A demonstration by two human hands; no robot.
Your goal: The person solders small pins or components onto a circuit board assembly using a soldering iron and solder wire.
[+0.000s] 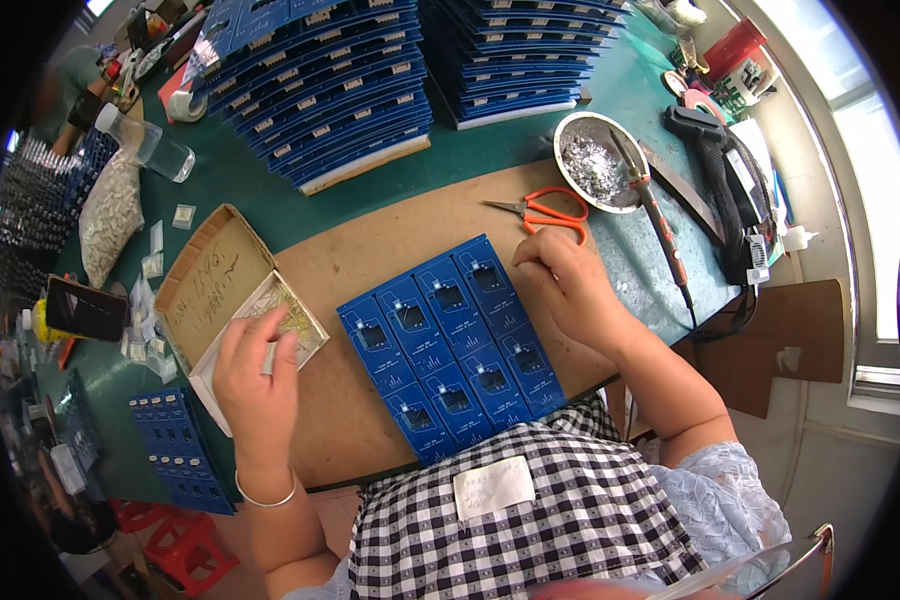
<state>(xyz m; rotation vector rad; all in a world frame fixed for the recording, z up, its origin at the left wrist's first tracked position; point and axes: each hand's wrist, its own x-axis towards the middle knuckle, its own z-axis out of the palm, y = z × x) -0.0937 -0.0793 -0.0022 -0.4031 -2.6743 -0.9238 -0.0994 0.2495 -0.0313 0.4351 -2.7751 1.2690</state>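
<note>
A blue circuit board panel (440, 340) lies flat before me on a brown board, with several rectangular dark areas across it. Over an open cardboard box (312, 345) to its left is my left hand (258, 375), thumb and fingers apart and nothing visible between them. Thin, yellowish wire-like parts (298, 316) lie in the box, partly hidden by that hand. My right hand (568, 288) hovers by the panel's right edge, fingers curled and pinched together; whatever they may hold cannot be made out. Orange-handled scissors (545, 212) lie just beyond this hand.
Tall stacks of blue panels (340, 100) stand at the back. A soldering iron (660, 225) leans on a round bowl of metallic scraps (592, 165). At left are a clear bottle (150, 145), a bag of white parts (110, 215), a phone (86, 308) and more blue panels (178, 450).
</note>
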